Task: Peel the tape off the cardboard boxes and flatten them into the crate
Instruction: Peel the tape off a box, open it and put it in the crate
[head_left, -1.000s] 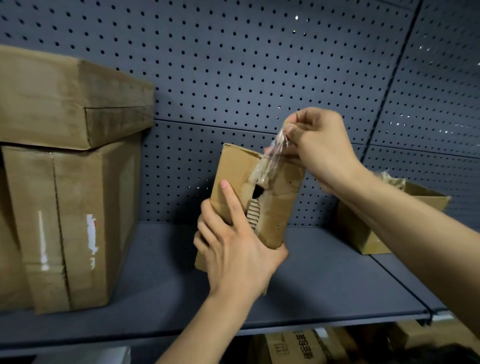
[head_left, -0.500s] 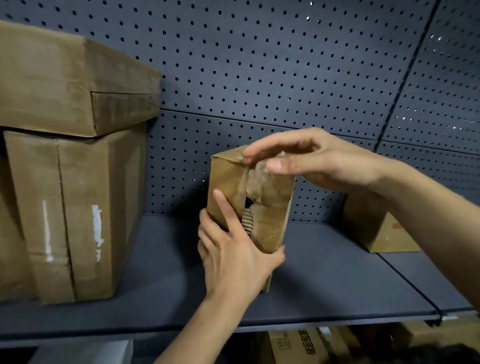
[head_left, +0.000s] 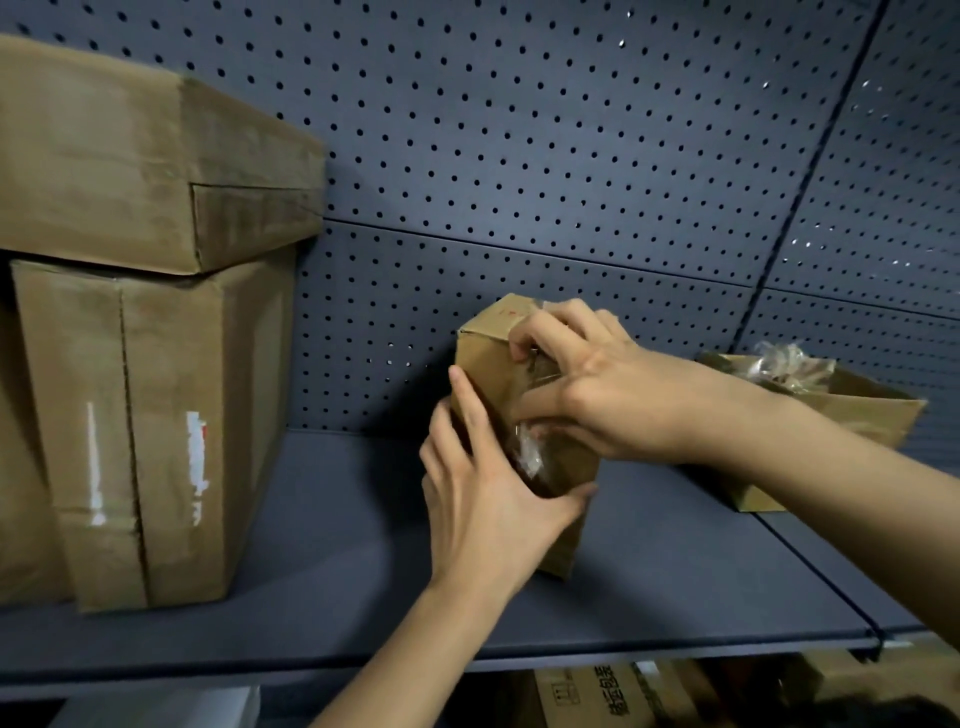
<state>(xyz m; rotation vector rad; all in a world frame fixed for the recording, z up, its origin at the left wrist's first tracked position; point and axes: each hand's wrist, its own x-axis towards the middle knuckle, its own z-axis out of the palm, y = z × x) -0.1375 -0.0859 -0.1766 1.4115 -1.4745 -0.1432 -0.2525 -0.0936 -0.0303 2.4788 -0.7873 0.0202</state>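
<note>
A small brown cardboard box (head_left: 491, 358) stands on end above the dark shelf (head_left: 332, 545), in the middle of the view. My left hand (head_left: 488, 499) grips it from the near side, thumb under its lower right edge. My right hand (head_left: 587, 395) lies over the box's front face, fingers curled, pinching a crumpled strip of clear tape (head_left: 530, 449) that hangs down the face. Most of the box's front is hidden behind both hands.
Two large taped cardboard boxes (head_left: 145, 415) are stacked at the left of the shelf. An open cardboard box (head_left: 862, 415) holding balled-up clear tape sits at the right. A perforated dark back panel (head_left: 519, 156) rises behind. More printed cartons (head_left: 597, 696) show below the shelf.
My right hand held the tape strip up above the box, then came down onto the box's front face. The box has sunk lower toward the shelf with my left hand still on it.
</note>
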